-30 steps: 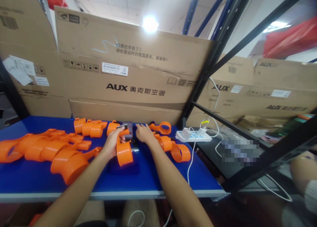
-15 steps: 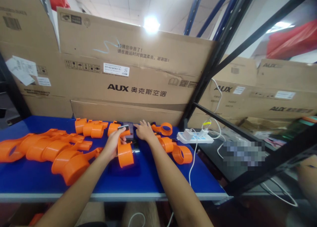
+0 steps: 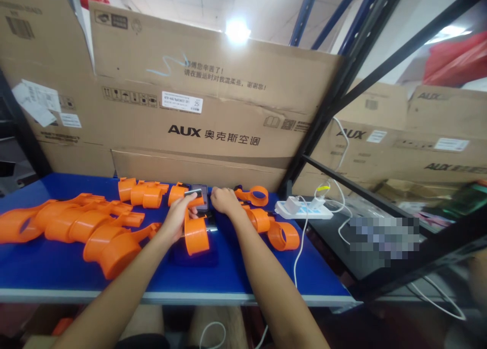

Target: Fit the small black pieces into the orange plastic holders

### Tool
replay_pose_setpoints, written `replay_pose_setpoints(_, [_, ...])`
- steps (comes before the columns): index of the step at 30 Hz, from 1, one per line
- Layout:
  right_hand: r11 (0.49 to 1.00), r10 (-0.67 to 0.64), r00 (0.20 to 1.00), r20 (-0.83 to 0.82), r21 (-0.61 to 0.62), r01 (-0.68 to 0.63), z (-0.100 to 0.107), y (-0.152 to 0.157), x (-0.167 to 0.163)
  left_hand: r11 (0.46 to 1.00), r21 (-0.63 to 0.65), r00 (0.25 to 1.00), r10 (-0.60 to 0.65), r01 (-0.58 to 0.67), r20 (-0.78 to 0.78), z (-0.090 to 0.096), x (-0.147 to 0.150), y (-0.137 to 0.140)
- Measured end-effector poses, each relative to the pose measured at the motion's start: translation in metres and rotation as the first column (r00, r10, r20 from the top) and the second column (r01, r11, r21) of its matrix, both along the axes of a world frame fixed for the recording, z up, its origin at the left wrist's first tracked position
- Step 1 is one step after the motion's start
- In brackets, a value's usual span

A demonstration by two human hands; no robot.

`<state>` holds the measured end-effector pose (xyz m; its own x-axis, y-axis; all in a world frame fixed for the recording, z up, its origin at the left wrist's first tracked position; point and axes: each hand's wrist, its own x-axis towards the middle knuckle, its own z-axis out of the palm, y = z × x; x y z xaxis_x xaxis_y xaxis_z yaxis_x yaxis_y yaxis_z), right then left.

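Note:
My left hand is closed around the arm of an orange plastic tape dispenser, its round ring hanging below my fingers. A dark plate with a shiny edge sits at the upper end, by my thumb. My right hand is at the back of the blue table, just right of a phone-like dark device. Its fingers curl downward, and what they may hold is hidden. A shiny dark piece lies beside the held ring.
Several orange dispensers lie in a row at left, several more at the back, and others at right. A white power strip with cables stands near the black rack post. Cardboard walls the back of the blue table.
My right hand has drawn its outstretched fingers in and now curls them near the device. My left hand keeps its hold on the dispenser. The whole view has shifted slightly.

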<state>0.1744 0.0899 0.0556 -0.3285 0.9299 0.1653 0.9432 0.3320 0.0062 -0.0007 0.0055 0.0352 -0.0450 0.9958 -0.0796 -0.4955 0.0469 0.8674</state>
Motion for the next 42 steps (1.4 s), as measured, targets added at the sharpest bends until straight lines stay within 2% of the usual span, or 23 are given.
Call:
replay_pose_setpoints(5, [1.000, -0.027, 1.000, -0.014, 0.013, 0.027, -0.001, -0.002, 0.003, 1.000, 0.005, 1.000, 0.007, -0.007, -0.011, 0.001, 0.001, 0.000])
replay_pose_setpoints(13, [0.998, 0.023, 0.997, -0.073, 0.056, -0.018, -0.006, -0.003, 0.006, 1.000, 0.015, 0.999, 0.020, -0.020, -0.049, -0.002, 0.000, 0.001])
replay_pose_setpoints(19, [0.991, 0.048, 0.980, -0.191, 0.130, -0.023, 0.004, -0.008, 0.013, 1.000, 0.023, 0.997, 0.016, -0.015, -0.074, -0.003, -0.001, 0.004])
replay_pose_setpoints(21, [0.976, 0.149, 0.920, -0.363, 0.204, -0.078, 0.008, -0.016, 0.014, 0.999, 0.027, 0.996, 0.020, -0.018, -0.084, -0.004, -0.001, 0.005])
replay_pose_setpoints(22, [0.959, 0.236, 0.852, -0.466, 0.252, -0.128, 0.010, -0.022, 0.013, 0.999, 0.032, 0.996, 0.021, -0.018, -0.088, -0.005, -0.001, 0.005])
replay_pose_setpoints(24, [0.902, 0.427, 0.664, -0.614, 0.344, -0.262, 0.011, -0.035, 0.010, 0.999, 0.051, 0.995, 0.021, -0.016, -0.100, -0.006, -0.001, 0.006])
replay_pose_setpoints(26, [0.832, 0.553, 0.532, -0.642, 0.388, -0.396, 0.011, -0.048, 0.006, 0.997, 0.074, 0.992, 0.022, -0.013, -0.128, -0.008, -0.001, 0.007])
replay_pose_setpoints(28, [0.798, 0.596, 0.488, -0.638, 0.400, -0.451, 0.011, -0.058, 0.001, 0.996, 0.090, 0.986, 0.018, -0.003, -0.166, -0.009, -0.001, 0.007])
replay_pose_setpoints(32, [0.840, 0.540, 0.518, -0.663, 0.382, -0.385, 0.009, -0.061, -0.002, 0.995, 0.091, 0.986, -0.021, 0.036, -0.164, -0.007, -0.002, 0.005])
replay_pose_setpoints(36, [0.889, 0.457, 0.534, -0.711, 0.354, -0.291, 0.005, -0.058, 0.002, 0.987, 0.162, 0.994, -0.005, 0.023, -0.110, -0.002, -0.005, 0.004])
replay_pose_setpoints(40, [0.891, 0.453, 0.563, -0.691, 0.330, -0.312, 0.004, -0.060, 0.004, 0.969, 0.240, 0.953, 0.128, -0.061, -0.275, -0.005, -0.010, 0.002])
replay_pose_setpoints(42, [0.884, 0.467, 0.576, -0.670, 0.333, -0.330, 0.005, -0.061, 0.002, 0.968, 0.239, 0.934, 0.156, -0.079, -0.322, -0.008, -0.016, 0.002])
